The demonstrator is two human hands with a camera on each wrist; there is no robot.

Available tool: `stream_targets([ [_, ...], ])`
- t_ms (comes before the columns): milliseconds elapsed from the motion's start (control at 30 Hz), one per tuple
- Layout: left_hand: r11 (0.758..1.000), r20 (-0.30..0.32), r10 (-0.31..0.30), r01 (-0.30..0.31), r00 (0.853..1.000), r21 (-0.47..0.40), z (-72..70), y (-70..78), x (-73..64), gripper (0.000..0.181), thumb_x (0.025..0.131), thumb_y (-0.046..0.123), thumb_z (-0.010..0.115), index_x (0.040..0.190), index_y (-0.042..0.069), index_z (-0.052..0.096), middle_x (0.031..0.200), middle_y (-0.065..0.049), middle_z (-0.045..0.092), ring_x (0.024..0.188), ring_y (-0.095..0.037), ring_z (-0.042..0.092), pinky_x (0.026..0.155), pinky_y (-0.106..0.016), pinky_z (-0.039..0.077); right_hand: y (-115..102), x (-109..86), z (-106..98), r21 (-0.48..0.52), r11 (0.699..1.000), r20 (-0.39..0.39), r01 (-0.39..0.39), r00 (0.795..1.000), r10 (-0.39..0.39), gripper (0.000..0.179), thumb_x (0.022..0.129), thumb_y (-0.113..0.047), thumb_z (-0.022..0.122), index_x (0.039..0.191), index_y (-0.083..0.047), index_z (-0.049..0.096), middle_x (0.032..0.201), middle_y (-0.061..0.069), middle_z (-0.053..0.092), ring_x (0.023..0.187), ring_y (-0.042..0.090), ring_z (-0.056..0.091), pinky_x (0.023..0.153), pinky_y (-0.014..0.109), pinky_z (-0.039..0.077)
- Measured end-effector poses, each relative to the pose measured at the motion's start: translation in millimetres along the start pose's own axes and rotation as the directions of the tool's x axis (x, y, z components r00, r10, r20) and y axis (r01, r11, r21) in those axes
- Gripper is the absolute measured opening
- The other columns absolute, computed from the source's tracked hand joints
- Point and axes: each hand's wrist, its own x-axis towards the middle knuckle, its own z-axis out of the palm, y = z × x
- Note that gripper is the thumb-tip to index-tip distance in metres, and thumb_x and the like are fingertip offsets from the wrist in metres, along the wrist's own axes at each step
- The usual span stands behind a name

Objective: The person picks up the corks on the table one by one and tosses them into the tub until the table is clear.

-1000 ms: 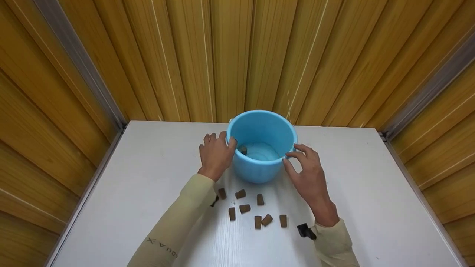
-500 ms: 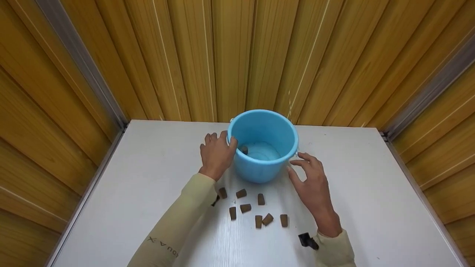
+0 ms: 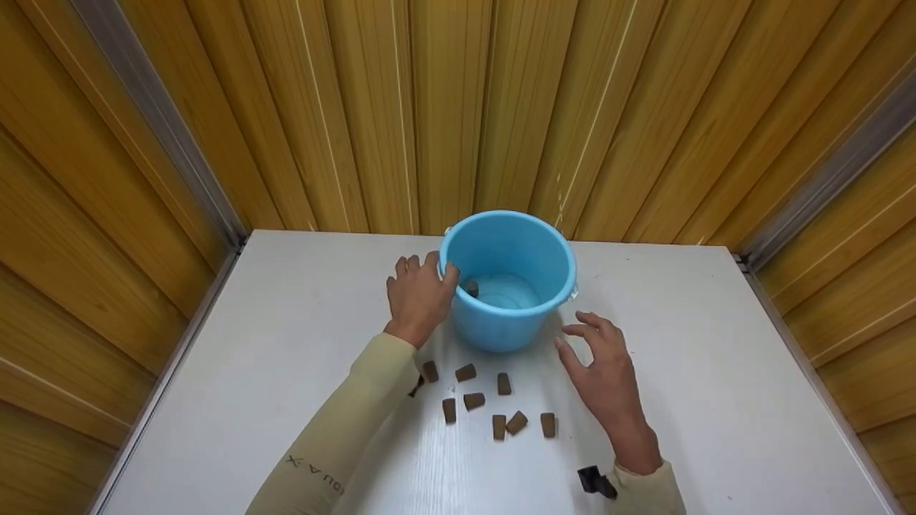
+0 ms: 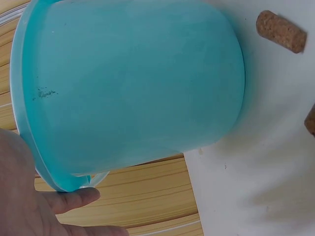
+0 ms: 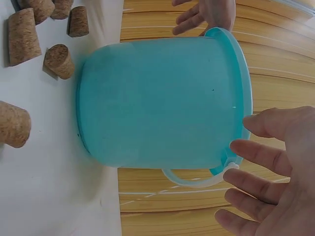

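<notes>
Blue is the bucket (image 3: 497,332), placed upright on the white table (image 3: 322,286) near the back wall (image 3: 444,114). Its rim (image 3: 501,312) is pinched at the left side between the thumb and the index finger of the left hand (image 3: 421,300). The right hand (image 3: 608,375) is seen near the bucket but apart from it, with the fingers spread and slightly bent. One cork (image 3: 472,288) is seen inside the bucket; eight more corks (image 3: 504,384) are scattered on the table in front of it.
</notes>
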Motion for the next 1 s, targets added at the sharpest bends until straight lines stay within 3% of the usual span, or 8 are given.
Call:
stream_targets([
  [200,1.000,0.002,0.000,0.000,1.000,-0.007,-0.6,0.8,-0.6,0.061,0.107,0.049,0.043,0.148,0.008,0.062,0.139,-0.022,0.064,0.139,-0.044,0.050,0.108,-0.066,0.043,4,-7.8,0,0.008,0.999,0.037,-0.053,0.998,0.053,0.025,0.092,-0.002,0.082,0.115,0.002,0.074,0.138,0.023,0.060,0.135,0.045,0.051,0.109,0.062,0.046],
  [1000,1.000,-0.003,0.005,-0.005,1.000,0.006,1.1,-0.8,0.3,0.060,0.108,0.047,0.040,0.148,0.008,0.062,0.139,-0.021,0.065,0.138,-0.043,0.050,0.107,-0.064,0.045,22,-43.3,11,-0.020,0.989,0.142,-0.148,0.979,0.149,0.028,0.091,-0.005,0.083,0.117,-0.001,0.074,0.138,0.022,0.061,0.135,0.045,0.052,0.107,0.060,0.049],
])
